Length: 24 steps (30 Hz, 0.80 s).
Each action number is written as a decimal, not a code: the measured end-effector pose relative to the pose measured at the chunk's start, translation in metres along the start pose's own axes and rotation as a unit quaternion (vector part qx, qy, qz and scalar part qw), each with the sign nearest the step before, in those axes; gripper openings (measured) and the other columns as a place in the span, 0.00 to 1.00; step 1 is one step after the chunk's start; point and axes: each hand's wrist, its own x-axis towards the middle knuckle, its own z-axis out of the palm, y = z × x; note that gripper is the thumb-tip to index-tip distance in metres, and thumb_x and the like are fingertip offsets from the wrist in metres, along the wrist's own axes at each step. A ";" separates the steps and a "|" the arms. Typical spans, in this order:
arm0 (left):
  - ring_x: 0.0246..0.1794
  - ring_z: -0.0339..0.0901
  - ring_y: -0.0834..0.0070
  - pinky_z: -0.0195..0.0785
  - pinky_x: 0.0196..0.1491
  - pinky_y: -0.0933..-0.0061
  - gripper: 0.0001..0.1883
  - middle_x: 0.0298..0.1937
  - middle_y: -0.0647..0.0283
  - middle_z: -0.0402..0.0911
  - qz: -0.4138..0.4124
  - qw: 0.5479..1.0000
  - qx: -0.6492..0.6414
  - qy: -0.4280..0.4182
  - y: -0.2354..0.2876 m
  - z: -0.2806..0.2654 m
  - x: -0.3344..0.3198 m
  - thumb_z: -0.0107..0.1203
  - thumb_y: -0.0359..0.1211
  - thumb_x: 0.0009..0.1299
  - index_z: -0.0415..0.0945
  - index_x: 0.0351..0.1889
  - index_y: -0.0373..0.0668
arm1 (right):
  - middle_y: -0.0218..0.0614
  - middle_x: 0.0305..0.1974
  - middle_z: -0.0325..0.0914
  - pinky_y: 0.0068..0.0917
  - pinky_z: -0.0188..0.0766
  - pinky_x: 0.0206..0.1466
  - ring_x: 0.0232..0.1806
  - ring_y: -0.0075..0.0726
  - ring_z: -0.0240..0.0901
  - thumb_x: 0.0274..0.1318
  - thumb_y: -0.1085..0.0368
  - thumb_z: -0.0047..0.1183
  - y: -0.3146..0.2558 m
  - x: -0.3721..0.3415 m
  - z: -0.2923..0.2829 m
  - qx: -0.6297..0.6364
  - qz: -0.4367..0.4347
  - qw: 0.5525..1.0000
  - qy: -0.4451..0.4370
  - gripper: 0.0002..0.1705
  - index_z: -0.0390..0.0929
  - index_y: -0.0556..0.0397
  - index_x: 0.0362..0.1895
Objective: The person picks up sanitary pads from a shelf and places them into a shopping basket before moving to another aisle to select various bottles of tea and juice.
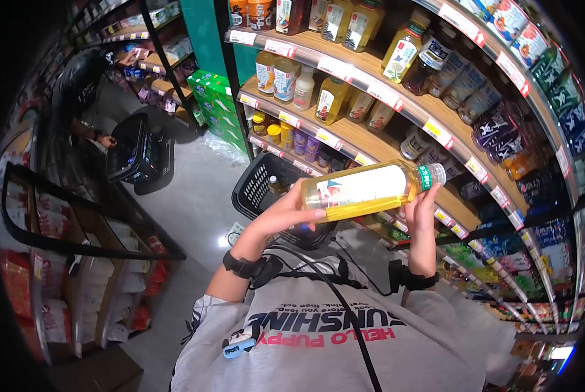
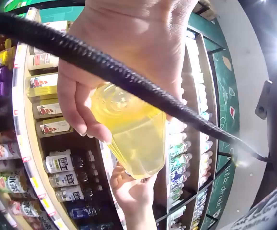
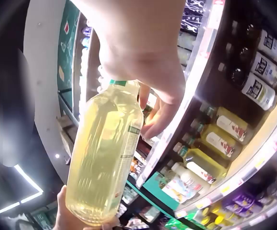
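Note:
A large clear bottle of yellow drink (image 1: 364, 193), with a pale label, lies tilted sideways between both hands in the head view. My left hand (image 1: 283, 212) grips it round the base end, thumb along the near side. At the other end my right hand (image 1: 422, 208) holds the neck, just below the clear cap and green neck band. The left wrist view shows the bottle base (image 2: 129, 103) under the left palm. In the right wrist view the bottle body (image 3: 102, 158) extends from the curled right fingers (image 3: 160, 120), which partly hide the neck.
A black shopping basket (image 1: 247, 186) with a few bottles stands below the hands. Curved shelves (image 1: 345, 68) of bottled drinks rise ahead and to the right. Another person (image 1: 77, 85) is at the left beside a second basket (image 1: 136, 153). A green carton stack (image 1: 215, 104) stands at the shelf end.

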 end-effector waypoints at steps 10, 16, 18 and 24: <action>0.31 0.74 0.79 0.68 0.31 0.82 0.44 0.40 0.54 0.76 -0.029 0.993 0.104 0.049 -0.015 -0.030 0.054 0.67 0.33 0.51 0.49 0.61 0.32 | 0.45 0.50 0.70 0.37 0.76 0.46 0.48 0.42 0.73 0.60 0.51 0.43 0.000 -0.004 0.014 0.001 0.169 0.986 -0.008 0.28 0.59 0.57 0.56; 0.43 0.74 0.74 0.70 0.43 0.76 0.48 0.47 0.51 0.73 0.074 0.995 0.059 0.030 -0.016 -0.052 0.086 0.66 0.24 0.48 0.45 0.65 0.32 | 0.42 0.52 0.68 0.36 0.74 0.49 0.52 0.43 0.70 0.54 0.63 0.52 0.019 0.022 0.019 -0.003 0.116 0.993 -0.035 0.30 0.55 0.55 0.58; 0.48 0.72 0.72 0.68 0.46 0.74 0.46 0.52 0.52 0.71 0.112 0.992 0.043 0.033 -0.030 -0.064 0.105 0.62 0.23 0.52 0.44 0.66 0.34 | 0.39 0.50 0.69 0.33 0.70 0.53 0.52 0.37 0.68 0.48 0.70 0.57 0.019 0.031 0.032 -0.056 0.088 0.994 0.040 0.34 0.56 0.55 0.58; 0.44 0.71 0.78 0.65 0.47 0.78 0.29 0.46 0.59 0.73 0.038 0.998 0.035 -0.032 -0.038 -0.079 0.134 0.55 0.28 0.62 0.57 0.62 0.38 | 0.36 0.47 0.71 0.27 0.66 0.53 0.50 0.28 0.67 0.32 0.74 0.67 0.044 0.097 0.068 -0.314 -0.158 0.936 0.006 0.42 0.60 0.56 0.56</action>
